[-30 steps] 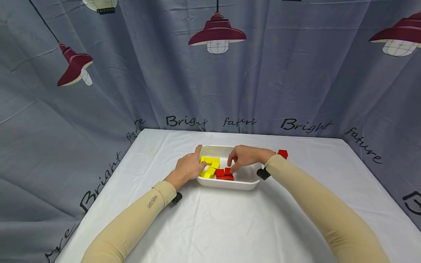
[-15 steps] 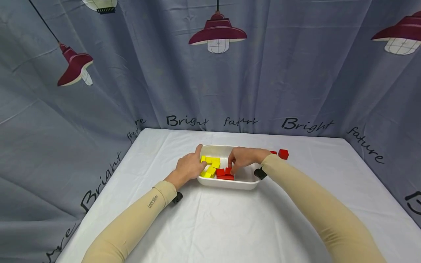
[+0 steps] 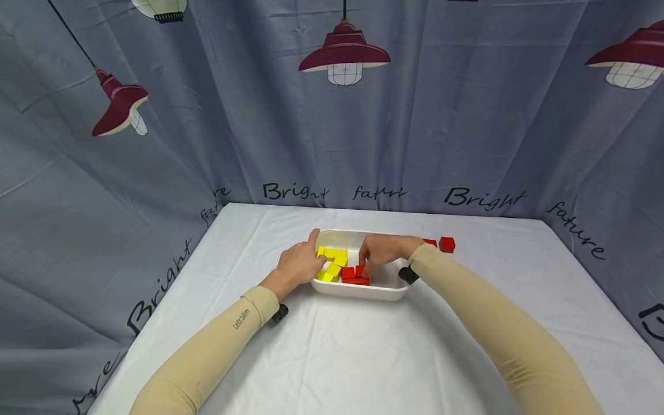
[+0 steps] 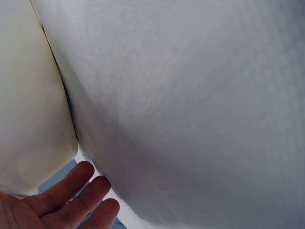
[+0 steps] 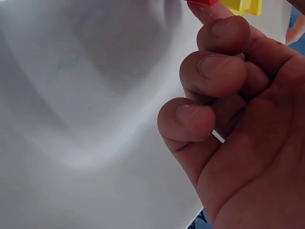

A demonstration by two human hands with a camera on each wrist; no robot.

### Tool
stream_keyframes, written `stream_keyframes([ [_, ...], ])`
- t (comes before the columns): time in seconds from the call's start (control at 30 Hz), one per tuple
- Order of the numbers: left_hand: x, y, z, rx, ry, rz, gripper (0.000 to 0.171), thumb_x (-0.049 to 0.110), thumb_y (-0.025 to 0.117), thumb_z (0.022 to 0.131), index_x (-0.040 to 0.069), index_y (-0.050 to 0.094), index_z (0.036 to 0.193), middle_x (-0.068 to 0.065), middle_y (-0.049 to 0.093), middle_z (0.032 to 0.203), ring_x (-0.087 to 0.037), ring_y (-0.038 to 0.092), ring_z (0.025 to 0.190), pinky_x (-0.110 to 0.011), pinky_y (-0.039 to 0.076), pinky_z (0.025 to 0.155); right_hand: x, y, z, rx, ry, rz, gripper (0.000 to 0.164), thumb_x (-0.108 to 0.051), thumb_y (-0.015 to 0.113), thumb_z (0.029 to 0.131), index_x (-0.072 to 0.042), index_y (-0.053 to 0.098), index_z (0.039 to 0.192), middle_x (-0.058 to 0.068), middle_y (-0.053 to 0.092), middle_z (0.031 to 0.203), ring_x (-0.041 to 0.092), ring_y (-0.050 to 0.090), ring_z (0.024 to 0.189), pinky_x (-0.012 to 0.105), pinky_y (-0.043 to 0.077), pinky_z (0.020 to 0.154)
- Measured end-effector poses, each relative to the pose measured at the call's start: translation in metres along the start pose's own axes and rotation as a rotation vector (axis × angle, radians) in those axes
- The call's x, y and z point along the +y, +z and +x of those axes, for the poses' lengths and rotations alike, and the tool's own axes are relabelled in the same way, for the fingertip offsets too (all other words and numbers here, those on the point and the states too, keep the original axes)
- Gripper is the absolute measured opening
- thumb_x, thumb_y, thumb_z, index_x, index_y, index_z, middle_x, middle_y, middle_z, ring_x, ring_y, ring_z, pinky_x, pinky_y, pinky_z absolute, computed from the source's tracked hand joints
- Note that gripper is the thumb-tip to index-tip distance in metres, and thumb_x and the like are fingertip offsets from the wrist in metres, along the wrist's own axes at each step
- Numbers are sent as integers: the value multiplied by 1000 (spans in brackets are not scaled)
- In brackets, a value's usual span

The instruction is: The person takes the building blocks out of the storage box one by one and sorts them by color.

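A white tray stands on the table with several yellow blocks at its left end. Beside them lie red blocks. My left hand holds the tray's left side, thumb over the rim, index finger along it. In the left wrist view, three of its fingers extend outside the tray wall. Inside the tray, my right hand pinches a small red block. The right wrist view shows that hand's other fingers curled, with the red block cut off at the top edge.
Behind my right wrist, a red cube and another red piece lie on the white cloth-covered table. A grey curtain with printed lamps hangs behind and along both sides.
My right wrist has sunk slightly and shifted left, uncovering more of the red pieces beyond the tray. The fingers stay at the red block. My left hand has not moved.
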State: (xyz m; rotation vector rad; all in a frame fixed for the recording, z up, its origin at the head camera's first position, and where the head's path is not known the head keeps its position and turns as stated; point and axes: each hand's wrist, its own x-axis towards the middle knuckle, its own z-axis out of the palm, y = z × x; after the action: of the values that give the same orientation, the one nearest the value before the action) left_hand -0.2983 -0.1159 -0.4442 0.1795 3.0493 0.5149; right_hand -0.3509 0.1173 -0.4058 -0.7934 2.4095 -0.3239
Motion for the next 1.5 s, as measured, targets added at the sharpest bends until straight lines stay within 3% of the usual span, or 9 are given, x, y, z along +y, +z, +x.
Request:
stream_keyframes([
  [0.47,0,1,0,8,-1,1,74,40,51,96,19,20,160,-13,67,129,-27,67,104,-47,54,84,-5,-2,-3,-2,17,-15,8,-23,74,82,-19,73,89,-2,61,81,18,54,86,33,41,75],
  [0.83,0,1,-1,-1,1,16,73,40,50,97,19,20,159,-13,66,129,-26,66,101,-46,54,82,-6,-9,-7,36,14,-61,11,-26,71,85,-22,74,94,-2,66,88,18,57,86,33,47,75],
  [1.5,2,-1,-3,0,-13,13,72,41,51,97,18,22,159,-14,67,127,-28,66,104,-48,54,85,12,-41,-49,166,35,-32,19,-25,70,85,-15,75,101,3,64,89,19,57,84,30,49,70],
])
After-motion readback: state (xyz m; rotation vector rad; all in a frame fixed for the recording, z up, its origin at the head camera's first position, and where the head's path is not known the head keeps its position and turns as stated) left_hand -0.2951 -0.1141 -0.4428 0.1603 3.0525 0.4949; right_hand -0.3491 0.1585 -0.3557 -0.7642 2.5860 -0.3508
